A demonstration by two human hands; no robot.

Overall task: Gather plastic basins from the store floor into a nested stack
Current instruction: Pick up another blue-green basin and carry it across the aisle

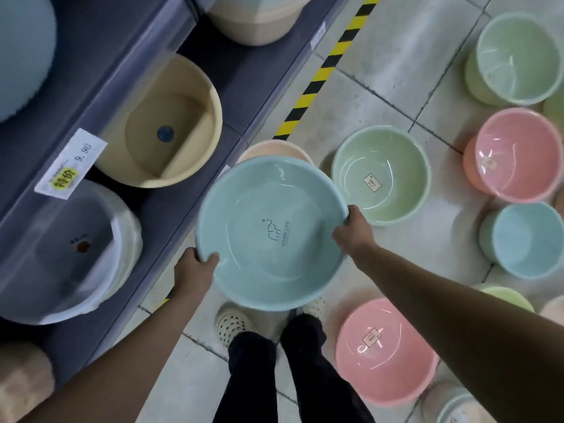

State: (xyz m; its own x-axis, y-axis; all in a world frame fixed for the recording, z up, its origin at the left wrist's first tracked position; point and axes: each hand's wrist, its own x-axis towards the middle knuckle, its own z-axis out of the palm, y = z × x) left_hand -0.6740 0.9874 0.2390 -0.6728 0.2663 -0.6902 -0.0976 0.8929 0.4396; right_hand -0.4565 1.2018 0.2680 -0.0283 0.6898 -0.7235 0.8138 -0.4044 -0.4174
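We grip the blue basin point(271, 264) by opposite rim edges, left hand point(195, 270) and right hand point(351, 232) both clasped. The green basin point(381, 154) lies just right, nearest our right hand.

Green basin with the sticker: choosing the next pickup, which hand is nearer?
Right. The right hand grips the rim of the blue basin beside the green basin; the left hand grips the opposite rim, farther away.

Teal basin point(271, 233), green basin point(381, 175), pink basin point(386, 351), yellow-black striped floor tape point(328, 70), beige tub point(171, 123)
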